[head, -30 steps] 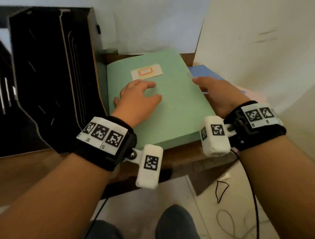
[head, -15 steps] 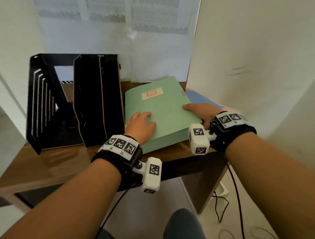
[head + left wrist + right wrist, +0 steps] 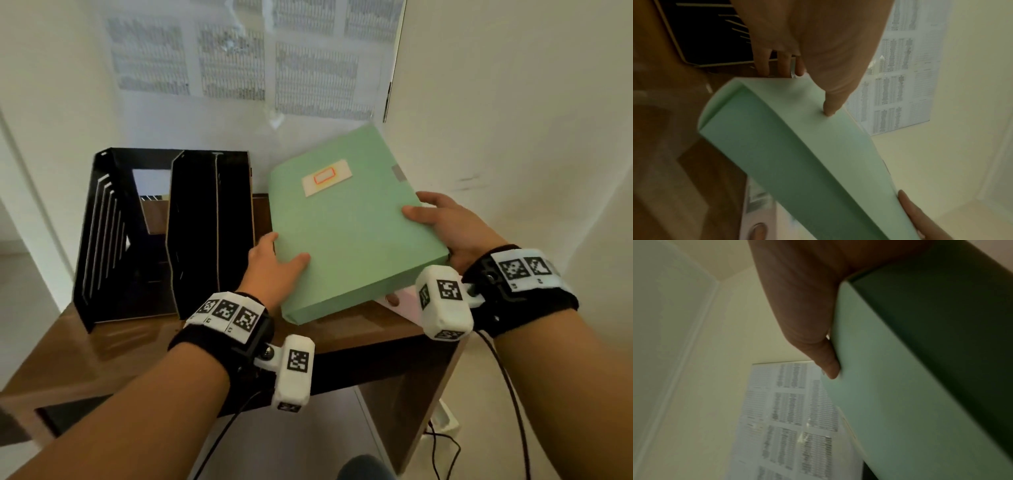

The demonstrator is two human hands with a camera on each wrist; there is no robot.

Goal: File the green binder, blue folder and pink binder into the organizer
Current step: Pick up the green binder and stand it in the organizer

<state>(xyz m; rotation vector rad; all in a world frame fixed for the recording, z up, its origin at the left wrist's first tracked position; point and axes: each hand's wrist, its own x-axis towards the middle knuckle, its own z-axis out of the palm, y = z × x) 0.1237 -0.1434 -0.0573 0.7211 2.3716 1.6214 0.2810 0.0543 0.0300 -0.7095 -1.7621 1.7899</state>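
Your left hand [image 3: 274,263] pinches the near left corner of the green binder [image 3: 346,222], thumb on the top cover and fingers curled underneath; the left wrist view shows the thumb tip pressing the cover. Your right hand [image 3: 452,229] clamps the right long edge the same way, thumb on top, fingers under.

Between them the binder is off the desk [image 3: 359,332] and tilted, its far end raised toward the wall, its near end low over the desk's right front part. Its long axis runs from you toward the wall, leaning slightly right. The label [image 3: 327,177] faces up near the far end.

Under the near right corner a strip of the pink binder [image 3: 400,301] lies flat at the desk's right front edge. The blue folder is hidden in these views.

The black organizer [image 3: 171,233] stands on the desk's left half, just beside the binder's left edge, and no files show in its slots, though the dark interior is hard to read.

You look to be on the first filing step, the lift. Next you will probably need to roll the binder upright so a narrow edge leads, swing it left, and line it up with a slot before lowering. Mind the divider tops: a tilted entry could catch.
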